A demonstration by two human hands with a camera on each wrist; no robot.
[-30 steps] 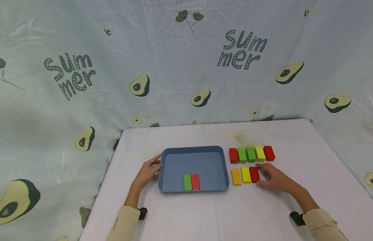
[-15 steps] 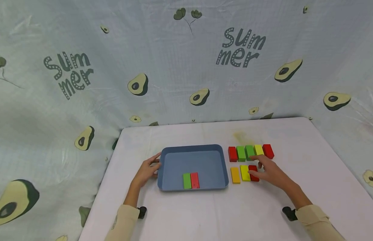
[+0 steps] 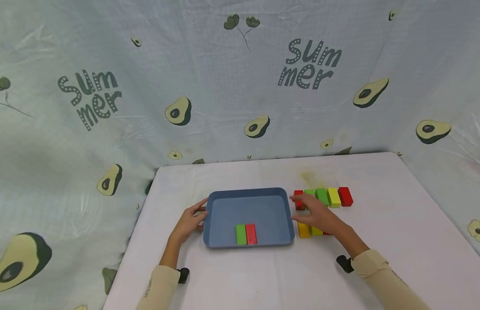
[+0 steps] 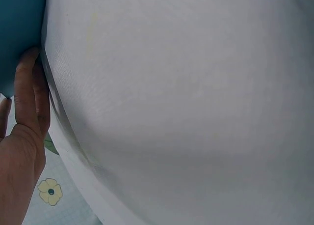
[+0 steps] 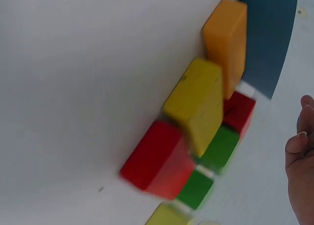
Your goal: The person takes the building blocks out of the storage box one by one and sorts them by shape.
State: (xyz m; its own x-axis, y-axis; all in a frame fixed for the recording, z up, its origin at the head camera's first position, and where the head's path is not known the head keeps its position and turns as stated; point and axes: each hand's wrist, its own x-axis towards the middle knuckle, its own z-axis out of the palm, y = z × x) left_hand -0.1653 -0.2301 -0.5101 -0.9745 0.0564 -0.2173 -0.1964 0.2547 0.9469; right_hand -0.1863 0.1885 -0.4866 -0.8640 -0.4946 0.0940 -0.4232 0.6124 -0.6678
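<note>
My left hand [image 3: 189, 224] touches the left side of the blue tray [image 3: 247, 192], its fingers extended along the wall, as the left wrist view also shows. Inside the tray, a green block [image 3: 241, 234] and a red block [image 3: 250, 234] lie side by side at the front. Above the loose blocks, by the tray's right side, hovers my right hand [image 3: 319, 214] with thumb and fingers apart and nothing between them. Below it are an orange block [image 5: 225, 36], a yellow block [image 5: 196, 99] and a red block [image 5: 159, 158], partly hidden in the head view.
Behind these, a back row holds a red block [image 3: 299, 193], two green blocks [image 3: 322, 196], a yellow block [image 3: 334, 197] and another red block [image 3: 345, 196]. The white table [image 3: 232, 280] meets a patterned curtain [image 3: 220, 86] at the back.
My right hand has moved left from beside the front red block, across the blocks, to the tray's right edge. My left hand, the tray and the blocks stay in place.
</note>
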